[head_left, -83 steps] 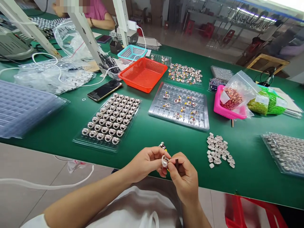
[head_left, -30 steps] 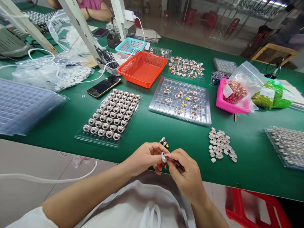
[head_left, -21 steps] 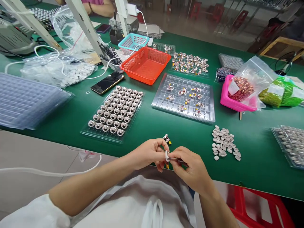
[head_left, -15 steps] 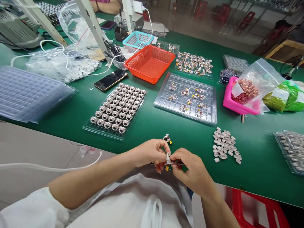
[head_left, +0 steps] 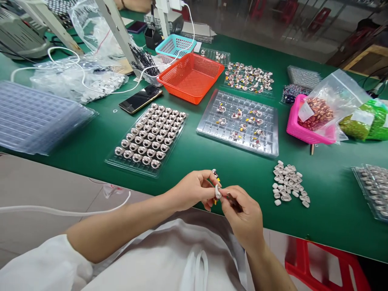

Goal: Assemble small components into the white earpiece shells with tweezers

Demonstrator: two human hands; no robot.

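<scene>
My left hand (head_left: 196,191) pinches a small whitish earbud shell (head_left: 217,191) between thumb and fingers, just over the table's near edge. A bit of yellow shows under the shell. Against the shell's right side press the fingertips of my right hand (head_left: 245,214). That hand is closed round dark metal tweezers (head_left: 234,201), whose tips I cannot make out. Just behind my left fingers lies another small earbud part (head_left: 215,173) with a yellow piece, partly hidden by them. Loose whitish shell caps (head_left: 287,182) lie in a pile to the right.
Left of centre is a tray of shells (head_left: 147,137). A clear tray (head_left: 209,129) holds scattered wired parts. Farther back are a red basket (head_left: 194,81), a phone (head_left: 141,99) and a pink basket (head_left: 295,128) with bagged parts. A red stool (head_left: 321,258) stands below the table.
The earbud shell has turned between my fingers and moved slightly up and right. The tweezers have drawn back from across it, now tucked into my right hand.
</scene>
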